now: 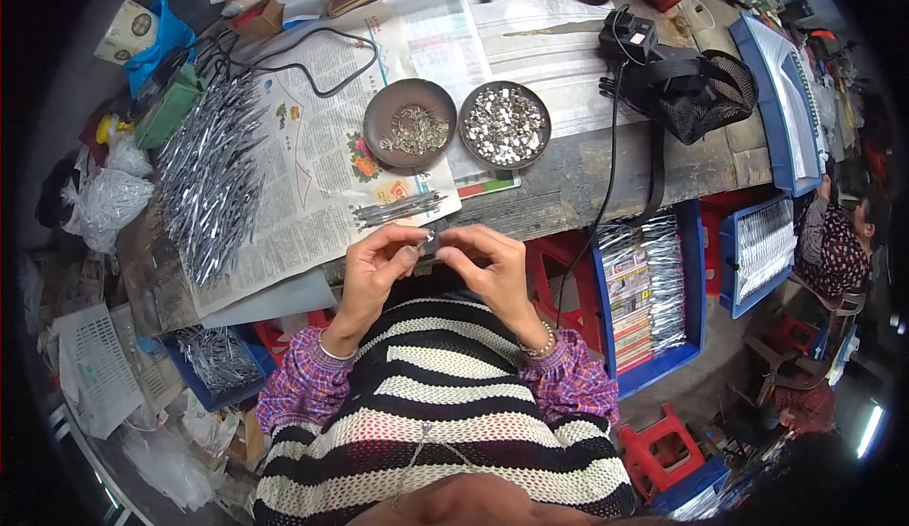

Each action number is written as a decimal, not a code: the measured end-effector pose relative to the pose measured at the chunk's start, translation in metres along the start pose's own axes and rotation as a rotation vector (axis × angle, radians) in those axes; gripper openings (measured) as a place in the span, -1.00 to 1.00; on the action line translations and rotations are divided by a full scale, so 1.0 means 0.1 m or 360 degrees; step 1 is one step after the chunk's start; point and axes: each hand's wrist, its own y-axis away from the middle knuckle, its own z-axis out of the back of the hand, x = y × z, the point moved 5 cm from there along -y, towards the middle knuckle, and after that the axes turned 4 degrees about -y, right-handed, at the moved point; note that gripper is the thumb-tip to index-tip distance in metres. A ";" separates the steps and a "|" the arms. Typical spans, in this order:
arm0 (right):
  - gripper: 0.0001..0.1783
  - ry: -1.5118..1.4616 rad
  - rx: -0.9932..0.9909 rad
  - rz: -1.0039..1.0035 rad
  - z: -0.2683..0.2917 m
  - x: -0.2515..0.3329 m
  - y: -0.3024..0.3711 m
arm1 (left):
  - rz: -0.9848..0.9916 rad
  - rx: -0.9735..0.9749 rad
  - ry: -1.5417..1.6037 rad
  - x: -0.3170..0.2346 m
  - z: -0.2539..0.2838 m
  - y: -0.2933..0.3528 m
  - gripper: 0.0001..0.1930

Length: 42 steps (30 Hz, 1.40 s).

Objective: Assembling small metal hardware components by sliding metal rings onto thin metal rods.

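My left hand (372, 272) pinches a small shiny metal piece (430, 236) between thumb and forefinger, just in front of the table edge. Close beside it, the thumb and forefinger of my right hand (494, 273) are brought together; whatever they hold is too small to make out. Just beyond my hands, a few slim metal strips (402, 209) lie side by side on newspaper (317, 161). Farther back stands a brown bowl (381, 100) of small thin metal parts. A second bowl (505, 162), touching or nearly touching it, holds many small bright metal pieces.
A large heap of slim metal strips (210, 180) covers the table's left. At the right are a black mesh bag (696, 100), a hanging black cable (606, 185) and a blue tray (696, 270) of strips. Another person (833, 247) sits far right, near a red stool (663, 450).
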 end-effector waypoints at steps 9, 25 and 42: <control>-0.88 -0.0018 -0.0095 -0.0187 -0.02 -0.09 -0.03 | -0.0014 -0.0042 -0.0170 0.01 -0.03 0.01 -0.82; -0.74 -0.0686 0.0238 -0.0824 -0.16 -0.36 0.05 | 0.0170 0.0046 -0.0121 0.04 -0.09 0.01 -0.81; -0.84 -0.0645 0.0076 -0.0790 -0.12 -0.32 0.08 | -0.1091 -0.0285 -0.1710 -0.30 0.08 -0.26 -0.81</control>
